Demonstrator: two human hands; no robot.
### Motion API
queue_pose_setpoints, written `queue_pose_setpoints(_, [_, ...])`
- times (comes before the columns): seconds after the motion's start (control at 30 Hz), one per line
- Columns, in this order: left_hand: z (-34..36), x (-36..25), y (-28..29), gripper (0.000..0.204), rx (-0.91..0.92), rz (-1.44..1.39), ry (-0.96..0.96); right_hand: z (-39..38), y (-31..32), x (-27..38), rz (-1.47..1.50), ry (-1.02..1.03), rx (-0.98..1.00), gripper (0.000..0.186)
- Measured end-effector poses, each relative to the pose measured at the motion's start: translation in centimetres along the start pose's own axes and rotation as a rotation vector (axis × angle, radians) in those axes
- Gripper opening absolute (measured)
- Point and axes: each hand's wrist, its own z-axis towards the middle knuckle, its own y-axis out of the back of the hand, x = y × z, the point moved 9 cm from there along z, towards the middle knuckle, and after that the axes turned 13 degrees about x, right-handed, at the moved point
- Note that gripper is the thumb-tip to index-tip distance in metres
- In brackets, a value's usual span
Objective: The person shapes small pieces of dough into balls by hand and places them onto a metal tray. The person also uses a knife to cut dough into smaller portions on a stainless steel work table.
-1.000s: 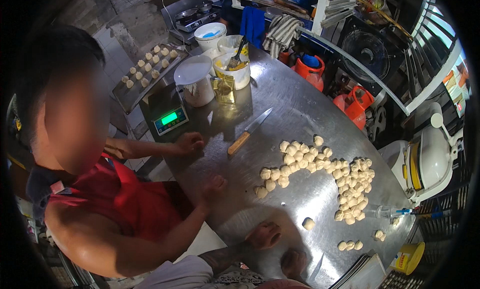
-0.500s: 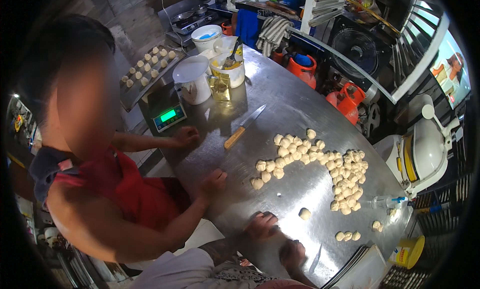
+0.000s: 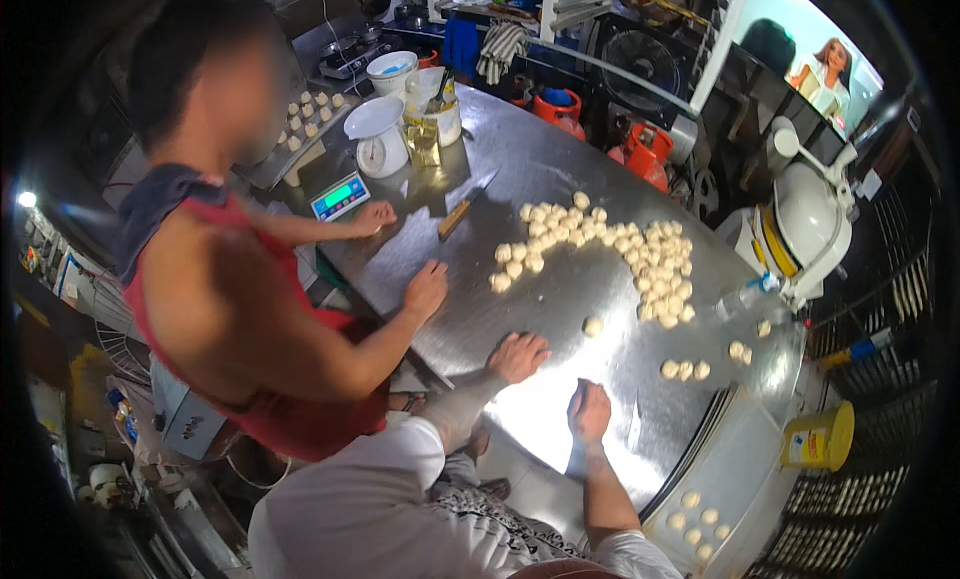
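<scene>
My left hand point(image 3: 518, 357) rests fingers-down on the steel table point(image 3: 390, 279), fingers apart and holding nothing. My right hand point(image 3: 590, 409) lies to its right on a bright patch, fingers curled; whatever they may hold is too small or hidden to name. Above them lie a single dough ball point(image 3: 592, 327), a large cluster of dough balls point(image 3: 662, 299) and smaller groups point(image 3: 685, 369) at the right. A wooden-handled knife point(image 3: 455, 219) lies farther up. A co-worker's hands point(image 3: 428, 284) rest at the table's left side, near a digital scale point(image 3: 340, 196).
A co-worker point(image 3: 240, 299) in red stands at left. Beyond are white tubs point(image 3: 392, 71), a dial scale point(image 3: 375, 154) and orange gas cylinders point(image 3: 648, 161). A white mixer point(image 3: 805, 224) and yellow bucket point(image 3: 817, 435) stand right; a sheet point(image 3: 668, 527) with dough balls is lower right.
The view has shifted, so the table and its items sit higher and more left, and the lower-right sheet shows dough balls. My hands appear higher in the picture.
</scene>
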Motion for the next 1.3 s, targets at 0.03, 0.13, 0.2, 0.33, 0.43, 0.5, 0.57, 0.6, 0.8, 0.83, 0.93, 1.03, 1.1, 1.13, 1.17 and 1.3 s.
queue_pose_setpoints(0.03, [-0.5,0.2,0.4,0.027,-0.03,-0.068,0.002,0.0,1.3,0.9,0.056,-0.035,-0.056,0.023])
queue_pose_setpoints(0.13, [-3.3,2.0,0.7,0.028,-0.004,-0.046,-0.069,-4.2,2.0,0.5,0.101,-0.089,-0.088,0.021])
queue_pose_setpoints(0.2, [-4.1,2.5,0.2,0.023,0.063,-0.031,-0.109,-5.1,1.7,-0.5,0.062,0.028,-0.003,0.022])
queue_pose_setpoints(0.33, [-0.6,-2.3,0.3,0.022,0.038,0.117,-0.1,-2.1,2.8,1.3,-0.109,-0.037,0.015,0.024])
queue_pose_setpoints(0.43, [-1.9,0.1,-0.8,0.024,-0.006,0.029,0.04,-3.3,1.6,2.4,0.035,-0.188,-0.113,0.029])
queue_pose_setpoints(0.5, [-6.8,1.8,-2.7,0.031,-0.111,-0.046,-0.096,-5.0,2.1,4.1,0.161,0.059,-0.073,0.029])
queue_pose_setpoints(0.57, [-6.0,3.0,-2.3,0.034,-0.017,-0.151,-0.032,-6.7,2.3,2.1,0.13,0.151,0.119,0.029])
queue_pose_setpoints(0.6, [-5.5,3.3,-3.0,0.036,0.086,-0.246,0.039,-6.4,2.5,0.8,0.119,0.139,0.133,0.029])
queue_pose_setpoints(0.8, [-0.8,-1.1,-0.4,0.027,-0.03,-0.121,-0.049,3.6,1.6,2.7,0.012,-0.036,-0.091,0.029])
queue_pose_setpoints(0.83, [-1.4,-0.7,-1.0,0.024,-0.02,-0.152,-0.046,2.5,0.9,2.2,0.074,-0.084,-0.045,0.029])
queue_pose_setpoints(0.93, [-3.4,1.6,-2.4,0.02,0.053,-0.241,-0.057,-2.0,0.2,1.2,0.096,0.099,0.105,0.03])
queue_pose_setpoints(1.03, [-2.1,3.2,-2.7,0.02,0.055,-0.297,-0.107,-1.7,0.8,-0.7,0.07,0.246,0.282,0.029])
queue_pose_setpoints(1.1, [2.0,0.3,-0.3,0.019,0.051,-0.13,-0.167,2.1,1.1,-0.4,-0.044,0.135,0.11,0.026])
queue_pose_setpoints(1.13, [3.3,-1.3,0.6,0.019,0.053,-0.073,-0.188,3.1,0.3,0.5,-0.041,0.128,0.109,0.026])
queue_pose_setpoints(1.17, [4.0,-2.3,0.9,0.019,0.03,-0.126,-0.103,3.4,0.4,0.6,-0.005,0.012,-0.001,0.025])
queue_pose_setpoints(1.3, [-2.0,1.2,-2.3,0.02,-0.137,-0.141,-0.069,-1.5,0.2,2.4,0.15,0.069,0.088,0.028])
